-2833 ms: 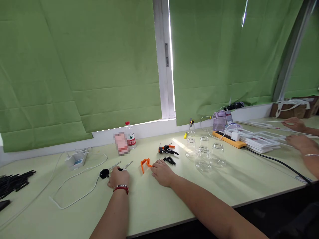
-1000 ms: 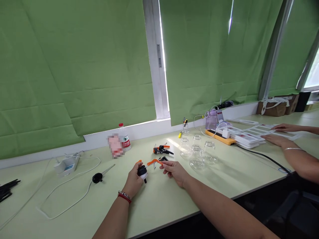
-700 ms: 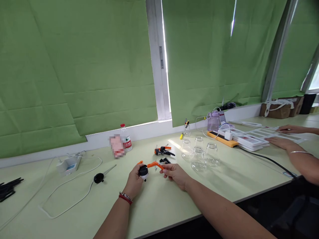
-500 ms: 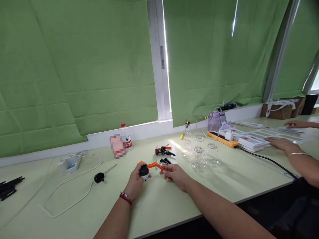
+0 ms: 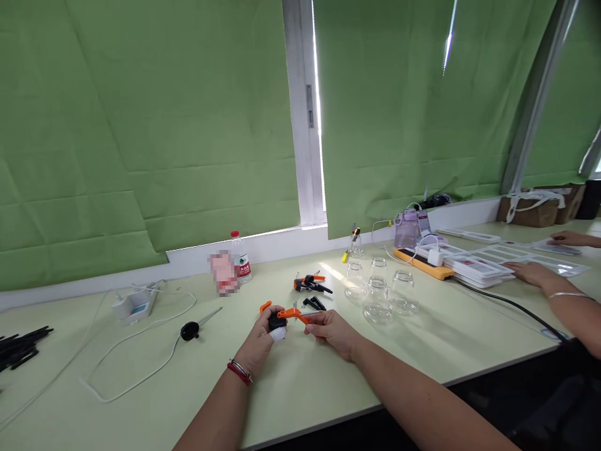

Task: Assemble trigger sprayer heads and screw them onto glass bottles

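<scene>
Fingers (image 5: 265, 339) of left hand (image 5: 256, 343) around black part (image 5: 278, 322), of right hand (image 5: 337, 333) around orange handle (image 5: 293, 313).

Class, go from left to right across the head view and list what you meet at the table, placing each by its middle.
Black sticks, white power strip, black disc with thin rod, red-capped bottle, left hand, orange handle, right hand, cluster of four glass jars, stack of white frames.

Green blinds (image 5: 201, 125) fill most of my remote view, parted by a pale window frame (image 5: 303, 156) with daylight (image 5: 318, 94) slipping down its right edge. Below, I make out a white ledge (image 5: 277, 241) and a pale green surface (image 5: 126, 426) catching a bright patch of light (image 5: 334, 270), dark beneath its front edge.
</scene>
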{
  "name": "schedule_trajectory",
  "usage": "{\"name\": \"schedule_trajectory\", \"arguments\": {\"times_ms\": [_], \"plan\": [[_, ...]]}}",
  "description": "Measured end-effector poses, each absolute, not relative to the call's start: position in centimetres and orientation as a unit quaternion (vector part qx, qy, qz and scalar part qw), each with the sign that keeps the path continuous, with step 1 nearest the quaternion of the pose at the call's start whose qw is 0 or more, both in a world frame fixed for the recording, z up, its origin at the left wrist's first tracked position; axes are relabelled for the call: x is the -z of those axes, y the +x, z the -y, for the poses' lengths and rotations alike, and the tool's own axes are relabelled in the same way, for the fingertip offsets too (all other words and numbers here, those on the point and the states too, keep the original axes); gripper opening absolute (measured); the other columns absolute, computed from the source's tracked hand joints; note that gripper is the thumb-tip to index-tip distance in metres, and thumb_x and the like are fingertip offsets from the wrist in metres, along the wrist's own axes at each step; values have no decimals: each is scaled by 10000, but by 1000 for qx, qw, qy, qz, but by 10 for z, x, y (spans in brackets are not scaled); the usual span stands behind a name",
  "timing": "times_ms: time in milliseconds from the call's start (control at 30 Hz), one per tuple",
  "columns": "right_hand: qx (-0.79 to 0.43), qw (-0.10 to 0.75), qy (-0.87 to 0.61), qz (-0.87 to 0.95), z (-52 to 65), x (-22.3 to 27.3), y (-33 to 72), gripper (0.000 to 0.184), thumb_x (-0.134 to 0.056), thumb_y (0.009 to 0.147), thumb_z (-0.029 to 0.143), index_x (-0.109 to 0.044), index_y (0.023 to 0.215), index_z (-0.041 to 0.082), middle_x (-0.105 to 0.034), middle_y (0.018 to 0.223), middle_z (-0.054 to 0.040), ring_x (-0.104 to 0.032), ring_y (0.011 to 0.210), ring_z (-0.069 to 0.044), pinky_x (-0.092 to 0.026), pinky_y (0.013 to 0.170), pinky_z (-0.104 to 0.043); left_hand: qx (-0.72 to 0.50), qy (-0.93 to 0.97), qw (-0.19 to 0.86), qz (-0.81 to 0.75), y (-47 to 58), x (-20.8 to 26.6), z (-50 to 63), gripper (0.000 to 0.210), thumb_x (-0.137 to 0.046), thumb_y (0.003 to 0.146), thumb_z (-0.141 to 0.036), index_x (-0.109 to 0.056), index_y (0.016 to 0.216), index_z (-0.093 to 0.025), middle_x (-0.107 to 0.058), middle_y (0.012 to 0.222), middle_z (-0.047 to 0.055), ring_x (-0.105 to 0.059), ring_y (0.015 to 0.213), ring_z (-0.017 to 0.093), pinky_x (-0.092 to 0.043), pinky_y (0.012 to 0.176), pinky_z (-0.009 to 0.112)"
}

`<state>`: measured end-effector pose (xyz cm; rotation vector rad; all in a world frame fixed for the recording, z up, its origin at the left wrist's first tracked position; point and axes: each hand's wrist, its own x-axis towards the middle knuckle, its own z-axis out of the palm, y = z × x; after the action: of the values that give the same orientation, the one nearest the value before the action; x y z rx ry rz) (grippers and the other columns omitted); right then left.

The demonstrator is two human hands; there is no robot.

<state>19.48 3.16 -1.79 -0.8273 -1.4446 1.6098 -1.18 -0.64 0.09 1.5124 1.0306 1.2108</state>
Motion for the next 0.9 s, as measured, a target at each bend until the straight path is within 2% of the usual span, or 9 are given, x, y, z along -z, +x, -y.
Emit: {"name": "schedule_trajectory", "arguments": {"times_ms": [233,467,667,900], "plan": [[-635,391,-333,577,-29,16,194,397,-729,605,304,-714,980,175,-623,634,3,-287,480,-55,-205,487,-229,-478,621,479,-395,-11,-3,8,444,-660,689,-268,-508,1104,-226,-558,997,40,-538,910,170,-419,809,304],[-636,393,-330,577,-22,10,194,413,-773,560,289,-720,945,150,-652,656,-16,-412,513,-70,-307,529,-234,-457,622,527,-356,-9,-8,11,424,-690,669,-197,-523,1059,-212,-531,898,11,-491,779,128,-388,723,271],[-644,403,-316,569,-19,7,193,374,-796,525,254,-732,878,149,-649,643,-12,-519,604,-112,-394,626,-268,-449,626,539,-341,-8,-8,12,430,-690,646,-153,-552,1044,-233,-524,888,-2,-463,736,112,-377,678,249],[-631,397,-307,591,-23,16,193,329,-796,525,242,-741,838,154,-648,652,-4,-533,651,-120,-413,696,-290,-455,617,542,-345,-8,-6,14,475,-692,612,-122,-583,1060,-237,-535,858,3,-463,711,120,-364,656,245]]}}
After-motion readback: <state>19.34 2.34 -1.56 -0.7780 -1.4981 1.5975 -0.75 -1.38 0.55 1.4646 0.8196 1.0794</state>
